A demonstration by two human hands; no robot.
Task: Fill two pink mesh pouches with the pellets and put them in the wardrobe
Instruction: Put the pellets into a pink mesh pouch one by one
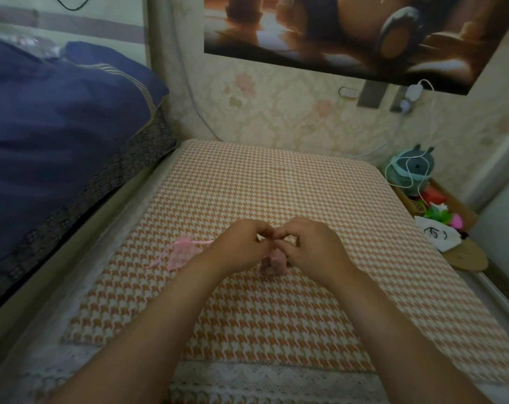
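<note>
A filled pink mesh pouch hangs just over the orange houndstooth cushion, its top pinched between both hands. My left hand and my right hand meet fingertip to fingertip above it, gripping its neck or drawstring. The pouch's lower part bulges and looks dark inside; individual pellets are too blurred to make out. A second pink mesh pouch lies flat on the cushion to the left of my left wrist, its ribbon trailing out on both sides.
A bed with a dark blue quilt runs along the left. At the right, a low wooden shelf holds a teal plush toy, a white cable and small colourful items. A wallpapered wall and a poster stand behind. No wardrobe is in view.
</note>
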